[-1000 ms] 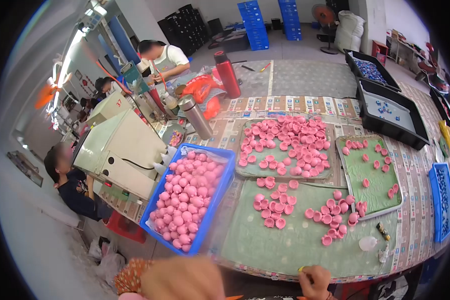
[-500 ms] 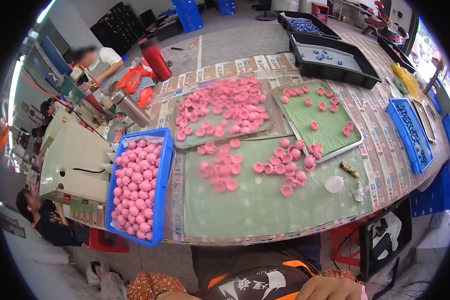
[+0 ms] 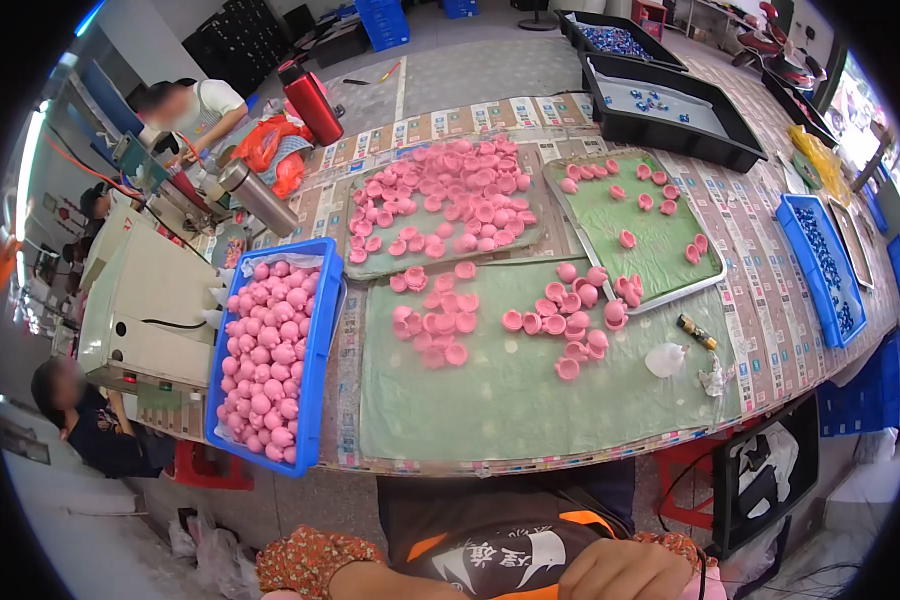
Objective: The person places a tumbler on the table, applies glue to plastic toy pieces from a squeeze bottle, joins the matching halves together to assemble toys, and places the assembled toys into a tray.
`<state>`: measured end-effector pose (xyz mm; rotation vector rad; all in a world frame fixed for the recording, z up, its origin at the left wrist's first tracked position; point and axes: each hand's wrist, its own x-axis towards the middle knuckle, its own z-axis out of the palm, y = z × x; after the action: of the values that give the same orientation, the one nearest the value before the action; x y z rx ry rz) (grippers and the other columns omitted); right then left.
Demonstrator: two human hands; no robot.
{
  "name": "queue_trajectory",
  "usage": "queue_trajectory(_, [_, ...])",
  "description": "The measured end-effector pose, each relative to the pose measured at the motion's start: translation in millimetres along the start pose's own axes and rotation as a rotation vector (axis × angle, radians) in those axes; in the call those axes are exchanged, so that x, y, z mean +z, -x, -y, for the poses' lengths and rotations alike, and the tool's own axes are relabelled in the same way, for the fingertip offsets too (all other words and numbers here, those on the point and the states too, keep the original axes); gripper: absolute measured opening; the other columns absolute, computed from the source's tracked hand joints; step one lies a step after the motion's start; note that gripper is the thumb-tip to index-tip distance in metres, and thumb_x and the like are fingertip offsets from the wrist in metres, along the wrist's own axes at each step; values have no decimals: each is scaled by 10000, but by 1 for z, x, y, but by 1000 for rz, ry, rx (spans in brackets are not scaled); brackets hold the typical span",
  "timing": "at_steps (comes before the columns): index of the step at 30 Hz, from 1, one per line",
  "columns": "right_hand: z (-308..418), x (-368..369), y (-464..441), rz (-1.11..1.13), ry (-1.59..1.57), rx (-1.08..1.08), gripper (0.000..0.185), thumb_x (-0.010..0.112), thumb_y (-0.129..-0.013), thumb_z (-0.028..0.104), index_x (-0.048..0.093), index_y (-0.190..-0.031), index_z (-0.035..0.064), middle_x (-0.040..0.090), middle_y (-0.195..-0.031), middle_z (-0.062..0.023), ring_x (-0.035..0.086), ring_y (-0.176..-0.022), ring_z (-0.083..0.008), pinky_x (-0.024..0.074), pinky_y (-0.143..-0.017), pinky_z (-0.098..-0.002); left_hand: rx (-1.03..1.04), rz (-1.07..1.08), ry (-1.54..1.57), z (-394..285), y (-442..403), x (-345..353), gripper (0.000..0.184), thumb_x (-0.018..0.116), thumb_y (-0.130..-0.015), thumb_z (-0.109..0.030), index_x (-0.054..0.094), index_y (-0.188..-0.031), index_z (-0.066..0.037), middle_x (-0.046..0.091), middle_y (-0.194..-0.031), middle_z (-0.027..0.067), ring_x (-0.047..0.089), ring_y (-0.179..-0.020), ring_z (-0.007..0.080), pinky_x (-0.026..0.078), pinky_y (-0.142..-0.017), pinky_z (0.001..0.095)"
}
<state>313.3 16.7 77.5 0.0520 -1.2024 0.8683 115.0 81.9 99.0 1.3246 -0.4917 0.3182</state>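
At the bottom edge, in front of the brown apron (image 3: 490, 560), my right hand (image 3: 625, 573) is curled closed, knuckles up. Whatever its fingers hold, if anything, is hidden. My left hand (image 3: 400, 582) reaches in from a floral sleeve (image 3: 315, 562); only the wrist and back show, and its fingers are cut off by the frame. Both hands are close to my body, below the table edge. Nearest on the table is a green mat (image 3: 470, 415) with loose pink cup-shaped pieces (image 3: 445, 325) and a second cluster of pink pieces (image 3: 567, 370).
A blue crate (image 3: 315, 400) full of pink balls stands left, beside a cream machine (image 3: 145, 300). Behind are a heaped pink pile (image 3: 460, 190), a green tray (image 3: 660, 270) and black trays (image 3: 670, 110). A red bottle (image 3: 310, 105) and steel flask (image 3: 260, 198) stand far left. Two people sit leftward.
My right hand has shifted left and slightly up, showing more of its curled fingers. My left forearm reaches further right. The view has tilted slightly; the table pieces keep their arrangement.
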Motion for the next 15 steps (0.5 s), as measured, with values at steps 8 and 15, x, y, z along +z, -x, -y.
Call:
queue_trajectory(8, [9,-16,-8,218,-92,197,203,540,-918,59,639,-774,-44,603,-680,-140,513,-452,-232,351,-407,-347,21,5,-417,-13,-18,-18,159,600,-900,-249,657,-832,-117,673,-927,63,604,-736,276,484,-661,426])
queue_trajectory(15, [7,-23,-10,336,-195,240,167,581,-919,76,650,-807,-28,627,-745,-137,558,-504,-243,385,-436,-345,317,-125,-425,-1,-5,-12,152,539,-961,-223,640,-1014,-121,681,-1007,123,661,-879,275,524,-707,440])
